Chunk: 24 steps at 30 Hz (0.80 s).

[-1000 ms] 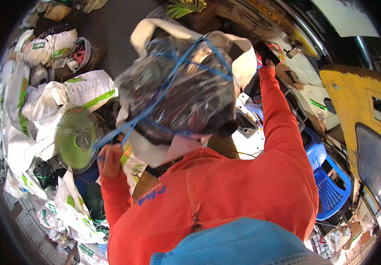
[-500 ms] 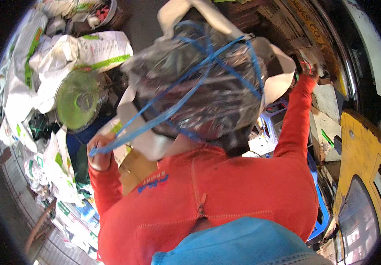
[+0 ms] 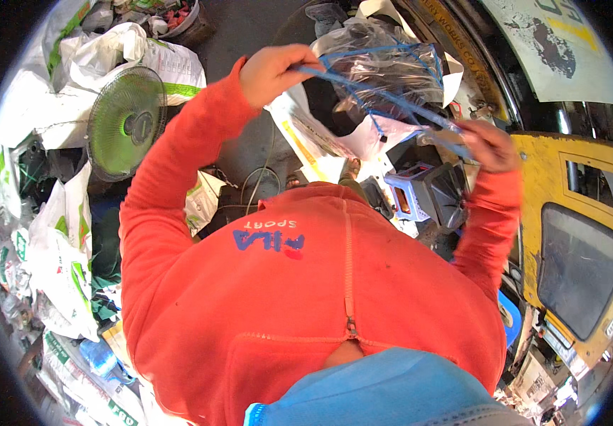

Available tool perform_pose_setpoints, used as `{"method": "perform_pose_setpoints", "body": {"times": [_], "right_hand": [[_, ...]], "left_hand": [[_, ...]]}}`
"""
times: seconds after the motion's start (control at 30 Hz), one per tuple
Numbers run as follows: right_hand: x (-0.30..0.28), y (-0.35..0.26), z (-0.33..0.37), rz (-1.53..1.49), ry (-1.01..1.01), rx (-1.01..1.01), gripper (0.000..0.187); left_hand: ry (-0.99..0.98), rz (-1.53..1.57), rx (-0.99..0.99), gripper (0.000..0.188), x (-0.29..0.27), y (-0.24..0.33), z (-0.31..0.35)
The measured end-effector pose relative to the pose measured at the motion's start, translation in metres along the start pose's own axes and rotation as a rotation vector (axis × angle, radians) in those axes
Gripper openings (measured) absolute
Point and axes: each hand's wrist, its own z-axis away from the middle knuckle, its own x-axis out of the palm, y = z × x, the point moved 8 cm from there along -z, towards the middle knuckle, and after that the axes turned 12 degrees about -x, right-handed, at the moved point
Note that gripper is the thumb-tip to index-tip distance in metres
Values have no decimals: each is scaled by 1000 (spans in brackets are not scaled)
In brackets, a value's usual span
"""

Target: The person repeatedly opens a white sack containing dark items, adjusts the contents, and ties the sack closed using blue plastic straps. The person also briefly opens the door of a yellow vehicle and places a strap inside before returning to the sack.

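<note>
A white sack [image 3: 374, 135] filled with see-through plastic film [image 3: 391, 60] stands on the floor ahead of me, right of centre. Blue plastic twine [image 3: 370, 89] crosses the film and stretches in a slack band between my hands. My left hand [image 3: 276, 71], beside the sack's left rim, is closed around one end of the twine. At the other side my right hand [image 3: 489, 144] grips the twine too, its fingers a little blurred by motion. Both arms are in red sleeves and reach forward over the sack's near side.
On the left a green-bladed fan [image 3: 127, 124] stands among stuffed white sacks [image 3: 61, 248]. A yellow metal door panel [image 3: 579, 234] with a window is at the right. Nearer than the sack lie a pale blue plastic frame [image 3: 409, 195] and a black container [image 3: 448, 195].
The bundle has dropped from up against my chest to the floor farther ahead. My left hand has moved forward and right with the twine; my right hand has come back and now holds twine.
</note>
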Motion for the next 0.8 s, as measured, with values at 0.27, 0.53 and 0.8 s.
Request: {"method": "perform_pose_setpoints", "body": {"times": [0.27, 0.53, 0.8], "right_hand": [[-169, -182, 80, 738, 108, -152, 16], [151, 43, -85, 578, -92, -235, 20], [257, 87, -117, 954, -913, -19, 19]], "left_hand": [[47, 495, -50, 33, -6, -39, -18], [159, 1362, -113, 45, 34, -93, -18], [130, 1307, -77, 33, 59, -96, -12]]}}
